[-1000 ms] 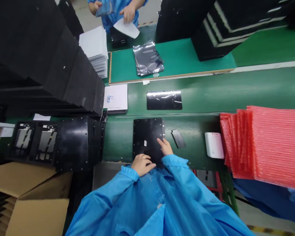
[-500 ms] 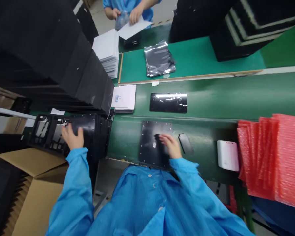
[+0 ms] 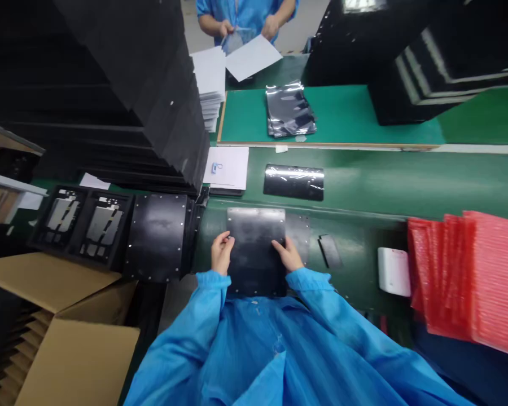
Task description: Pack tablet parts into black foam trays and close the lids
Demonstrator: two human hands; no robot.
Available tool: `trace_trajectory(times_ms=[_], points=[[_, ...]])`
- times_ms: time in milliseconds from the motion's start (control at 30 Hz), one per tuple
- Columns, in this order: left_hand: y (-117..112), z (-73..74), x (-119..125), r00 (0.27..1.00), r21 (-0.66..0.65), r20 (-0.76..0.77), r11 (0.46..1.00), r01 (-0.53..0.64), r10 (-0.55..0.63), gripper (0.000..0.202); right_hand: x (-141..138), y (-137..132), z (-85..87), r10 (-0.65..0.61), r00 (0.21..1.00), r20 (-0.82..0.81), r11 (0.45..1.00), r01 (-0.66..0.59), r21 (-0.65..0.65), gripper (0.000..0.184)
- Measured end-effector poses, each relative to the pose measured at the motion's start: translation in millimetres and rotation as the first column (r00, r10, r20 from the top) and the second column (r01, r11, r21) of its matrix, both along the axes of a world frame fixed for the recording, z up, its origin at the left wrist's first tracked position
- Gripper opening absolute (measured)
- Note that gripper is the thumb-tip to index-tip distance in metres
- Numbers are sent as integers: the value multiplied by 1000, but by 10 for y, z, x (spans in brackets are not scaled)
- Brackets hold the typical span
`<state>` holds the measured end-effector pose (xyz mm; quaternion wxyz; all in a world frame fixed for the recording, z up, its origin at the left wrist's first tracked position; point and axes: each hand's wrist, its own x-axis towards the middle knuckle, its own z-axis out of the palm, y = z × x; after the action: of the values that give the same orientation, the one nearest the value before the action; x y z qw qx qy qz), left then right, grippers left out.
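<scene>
Left hand (image 3: 222,252), fingers curled, sits at the left edge of a black plate (image 3: 256,251); whether it grips, cannot tell. Right hand (image 3: 287,254) lies open on the plate's lower right. Plate overlaps a second black plate (image 3: 298,237) on the green surface (image 3: 364,186). To the right: narrow black strip (image 3: 330,251), white box (image 3: 393,272), red bubble bags (image 3: 461,276). To the left: riveted black panel (image 3: 158,237).
</scene>
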<state>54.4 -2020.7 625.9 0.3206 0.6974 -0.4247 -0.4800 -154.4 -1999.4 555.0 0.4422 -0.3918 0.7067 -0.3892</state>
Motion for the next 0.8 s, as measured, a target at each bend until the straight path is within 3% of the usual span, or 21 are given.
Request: trace_trajectory(times_ms=[100, 167, 233, 300, 367, 400, 500, 567, 600, 700, 800], points=[[-232, -338, -632, 999, 155, -42, 987, 41, -35, 26, -553, 200, -126, -142, 987, -73, 986, 148, 81, 66], [-324, -420, -874, 995, 149, -32, 984, 101, -97, 24, -772, 281, -152, -160, 986, -56, 984, 163, 70, 69], [-293, -405, -1009, 989, 125, -7, 981, 147, -147, 22, -954, 346, -166, -173, 984, -34, 985, 173, 14, 72], [-137, -345, -1126, 971, 66, 66, 972, 226, -231, 25, -1145, 419, -197, -221, 968, -120, 975, 220, -20, 77], [95, -295, -1293, 891, 16, 226, 916, 400, -393, 36, -1335, 507, -260, -238, 920, -311, 968, 252, 7, 84], [217, -287, -1399, 815, 30, 323, 866, 500, -481, 44, -1420, 555, -300, -214, 885, -415, 969, 246, 26, 84], [511, -345, -1733, 539, 209, 525, 714, 669, -659, 73, -1597, 686, -388, -50, 795, -604, 996, 84, 28, 64], [608, -421, -1888, 415, 314, 577, 660, 682, -703, 94, -1642, 727, -362, 147, 757, -637, 987, -152, 48, 50], [631, -457, -1936, 368, 347, 595, 642, 684, -714, 102, -1645, 724, -314, 267, 724, -636, 958, -274, 90, 48], [648, -544, -2022, 301, 394, 628, 627, 672, -717, 116, -1592, 601, -87, 562, 531, -634, 809, -514, 286, 48], [681, -571, -2166, 349, 361, 649, 677, 642, -677, 118, -1547, 359, 122, 696, 355, -624, 680, -607, 412, 42]])
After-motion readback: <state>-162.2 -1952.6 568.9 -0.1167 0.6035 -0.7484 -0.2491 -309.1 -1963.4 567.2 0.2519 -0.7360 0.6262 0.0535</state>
